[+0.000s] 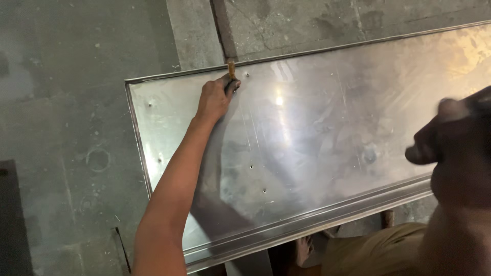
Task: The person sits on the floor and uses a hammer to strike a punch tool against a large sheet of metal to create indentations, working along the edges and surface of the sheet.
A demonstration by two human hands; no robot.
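A long shiny metal panel (pixel 332 128) with folded edges lies across the concrete floor. My left hand (pixel 215 98) reaches to its far edge and is closed around a small tool with a dark handle and a rusty brown tip (pixel 231 69) that rests at the rim. Close to the camera at the right, my right hand (pixel 442 135) is raised, dark and blurred. Its fingers look curled, and I cannot tell whether it holds anything.
Several small holes dot the panel, such as one hole (pixel 250 166) near the middle. Stained concrete floor (pixel 76 102) surrounds it. A dark slab (pixel 10 220) sits at the lower left. My tan trousers (pixel 368 250) and a foot (pixel 305 248) show below the panel's near edge.
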